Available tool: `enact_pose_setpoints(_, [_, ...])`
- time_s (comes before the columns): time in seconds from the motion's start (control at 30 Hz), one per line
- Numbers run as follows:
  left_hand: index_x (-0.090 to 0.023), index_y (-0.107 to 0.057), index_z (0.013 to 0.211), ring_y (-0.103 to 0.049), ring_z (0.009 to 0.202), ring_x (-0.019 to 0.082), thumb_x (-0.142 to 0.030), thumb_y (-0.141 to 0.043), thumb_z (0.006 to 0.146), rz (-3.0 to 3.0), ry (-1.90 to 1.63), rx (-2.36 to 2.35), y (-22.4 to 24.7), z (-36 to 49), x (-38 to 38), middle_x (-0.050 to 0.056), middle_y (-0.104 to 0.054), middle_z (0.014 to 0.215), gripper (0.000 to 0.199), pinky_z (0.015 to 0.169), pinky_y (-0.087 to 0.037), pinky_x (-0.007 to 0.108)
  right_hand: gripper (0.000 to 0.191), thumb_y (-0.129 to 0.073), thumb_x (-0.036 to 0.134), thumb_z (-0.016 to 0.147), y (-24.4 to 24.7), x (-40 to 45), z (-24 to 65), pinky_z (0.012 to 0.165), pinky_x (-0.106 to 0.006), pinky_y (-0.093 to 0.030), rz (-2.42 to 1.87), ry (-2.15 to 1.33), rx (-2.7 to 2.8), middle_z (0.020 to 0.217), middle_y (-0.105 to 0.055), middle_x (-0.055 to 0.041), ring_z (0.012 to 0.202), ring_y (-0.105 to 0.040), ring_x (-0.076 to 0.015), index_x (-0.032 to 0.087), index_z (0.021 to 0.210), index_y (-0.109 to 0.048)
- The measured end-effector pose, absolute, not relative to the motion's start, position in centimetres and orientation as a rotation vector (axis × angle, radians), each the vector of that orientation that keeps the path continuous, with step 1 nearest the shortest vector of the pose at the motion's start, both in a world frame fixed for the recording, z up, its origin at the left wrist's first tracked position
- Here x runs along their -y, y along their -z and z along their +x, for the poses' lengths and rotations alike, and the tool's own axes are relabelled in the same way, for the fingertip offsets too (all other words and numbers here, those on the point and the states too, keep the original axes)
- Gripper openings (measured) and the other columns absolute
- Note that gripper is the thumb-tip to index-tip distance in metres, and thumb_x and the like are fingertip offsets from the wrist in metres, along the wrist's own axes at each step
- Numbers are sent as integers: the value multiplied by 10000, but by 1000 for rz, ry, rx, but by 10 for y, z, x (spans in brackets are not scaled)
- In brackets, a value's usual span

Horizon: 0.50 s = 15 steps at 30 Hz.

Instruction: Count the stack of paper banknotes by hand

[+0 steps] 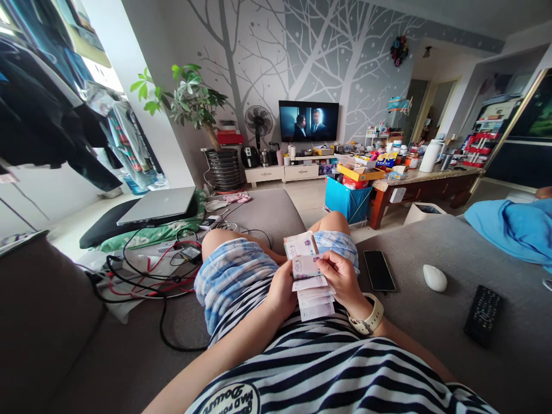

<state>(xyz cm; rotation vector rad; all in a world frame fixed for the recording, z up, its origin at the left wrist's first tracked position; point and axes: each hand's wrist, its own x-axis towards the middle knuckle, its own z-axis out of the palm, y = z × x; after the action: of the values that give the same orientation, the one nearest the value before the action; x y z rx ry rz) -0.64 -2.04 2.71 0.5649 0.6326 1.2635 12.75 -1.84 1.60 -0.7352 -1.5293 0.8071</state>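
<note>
Above my lap, both hands hold a fanned bundle of banknotes [311, 284]. My left hand [282, 292] is closed around the left edge of the notes, its fingertips hidden behind them. My right hand [342, 279] pinches the right edge near the top, thumb on the front note. Several notes hang down in overlapping steps below the hands. Beyond the held notes, a further stack of banknotes [301, 244] rests at my lap between the knees; whether it touches the held ones I cannot tell. A cream watch [367, 316] is on my right wrist.
On the grey sofa to my right lie a black phone [379, 270], a white mouse [434, 278] and a remote control [483, 316]. Tangled cables [150, 276] and a closed laptop [157, 206] are at my left. A cluttered table [414, 179] stands ahead, beside a blue bin [345, 201].
</note>
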Motion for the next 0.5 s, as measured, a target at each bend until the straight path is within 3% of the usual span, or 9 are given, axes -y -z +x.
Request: enact_pose_setpoints(0.5, [-120, -663, 900, -699, 778, 258, -235, -665, 718, 513, -1254, -640, -32, -7, 24, 81, -726, 755, 215, 760, -540, 351, 293, -520, 411, 905, -17, 20, 128, 534, -266, -341, -729, -814, 1542, 614, -511, 4, 571, -444, -134, 199, 708, -566])
